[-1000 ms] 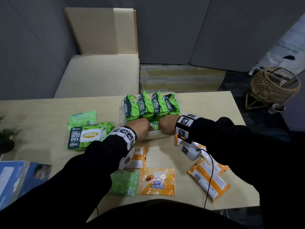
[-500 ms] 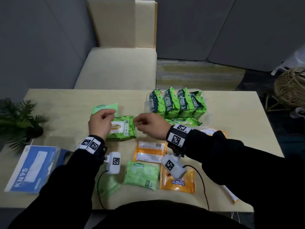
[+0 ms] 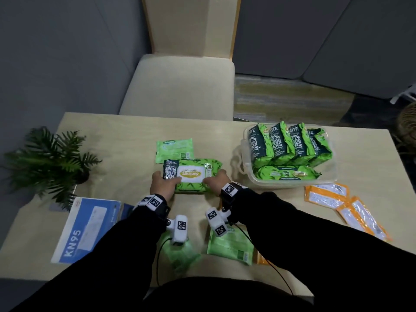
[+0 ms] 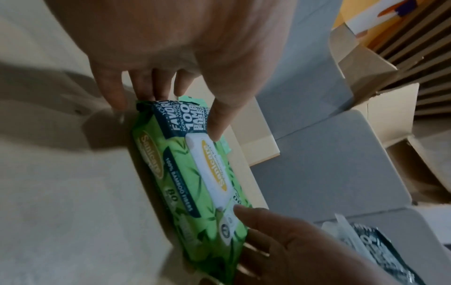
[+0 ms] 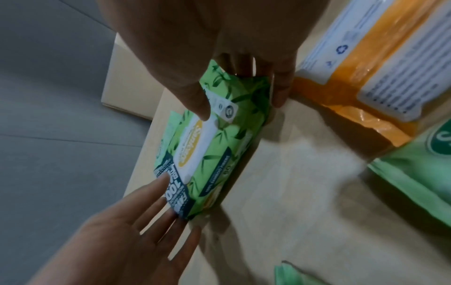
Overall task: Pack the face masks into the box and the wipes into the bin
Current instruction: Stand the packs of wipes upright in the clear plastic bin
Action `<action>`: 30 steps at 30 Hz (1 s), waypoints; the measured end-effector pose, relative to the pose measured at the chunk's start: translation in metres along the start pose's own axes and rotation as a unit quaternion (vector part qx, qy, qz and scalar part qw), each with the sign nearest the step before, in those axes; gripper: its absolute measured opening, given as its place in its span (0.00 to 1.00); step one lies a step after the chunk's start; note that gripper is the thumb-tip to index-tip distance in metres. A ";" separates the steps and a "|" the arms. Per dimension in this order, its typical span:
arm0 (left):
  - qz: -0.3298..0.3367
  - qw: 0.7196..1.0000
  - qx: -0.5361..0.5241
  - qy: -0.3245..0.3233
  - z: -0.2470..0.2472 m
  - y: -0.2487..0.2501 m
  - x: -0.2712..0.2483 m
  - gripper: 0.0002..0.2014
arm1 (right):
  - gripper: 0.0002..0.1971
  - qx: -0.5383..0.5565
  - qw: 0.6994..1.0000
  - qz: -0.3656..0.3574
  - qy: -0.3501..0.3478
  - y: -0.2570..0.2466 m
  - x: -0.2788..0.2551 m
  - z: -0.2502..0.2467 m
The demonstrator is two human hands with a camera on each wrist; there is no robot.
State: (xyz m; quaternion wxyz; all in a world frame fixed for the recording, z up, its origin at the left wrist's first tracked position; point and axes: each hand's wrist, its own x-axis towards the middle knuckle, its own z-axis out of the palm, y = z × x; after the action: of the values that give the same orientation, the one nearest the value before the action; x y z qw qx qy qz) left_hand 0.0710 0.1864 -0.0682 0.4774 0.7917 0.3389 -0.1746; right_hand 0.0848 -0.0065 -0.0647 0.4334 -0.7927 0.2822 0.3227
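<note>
A large green wipes pack (image 3: 193, 174) with a white flip lid lies flat on the table, left of the clear bin (image 3: 245, 154). My left hand (image 3: 163, 184) pinches its dark-printed left end, thumb on top and fingers against the end. At the other end my right hand (image 3: 215, 181) holds it the same way. The left wrist view shows the pack (image 4: 190, 173) under the thumb, and the right wrist view shows the pack (image 5: 219, 150) gripped at both ends. The bin holds several green wipes packs. A blue KN95 box (image 3: 87, 228) lies at the near left.
A small green sachet (image 3: 174, 147) lies just behind the held pack. Orange packets (image 3: 326, 195) lie right of my arms, and green packets (image 3: 229, 244) lie under my wrists. A potted plant (image 3: 49, 161) stands at the left edge. A beige chair (image 3: 177, 84) is behind the table.
Both hands left the bin, moved left to the large wipes pack and took hold of its two ends. My head view has turned left.
</note>
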 end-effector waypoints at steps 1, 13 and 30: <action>0.008 1.000 0.012 -0.003 0.000 -0.002 0.001 0.43 | 0.42 0.000 1.000 -0.006 -0.003 0.006 0.006 0.000; -0.025 0.979 0.198 -0.038 -0.002 -0.069 -0.041 0.47 | 0.24 -0.107 0.985 -0.124 0.056 0.072 -0.032 -0.041; 0.058 0.953 0.211 -0.211 0.017 -0.011 -0.073 0.24 | 0.12 -0.148 0.961 -0.232 0.024 0.136 -0.073 -0.102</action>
State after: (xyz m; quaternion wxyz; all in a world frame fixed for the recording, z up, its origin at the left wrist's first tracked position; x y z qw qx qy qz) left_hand 0.0118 0.1478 -0.0396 0.3698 0.8376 0.1396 -0.3771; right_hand -0.0332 -0.1455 -0.0355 0.3672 -0.8992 0.0506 0.2323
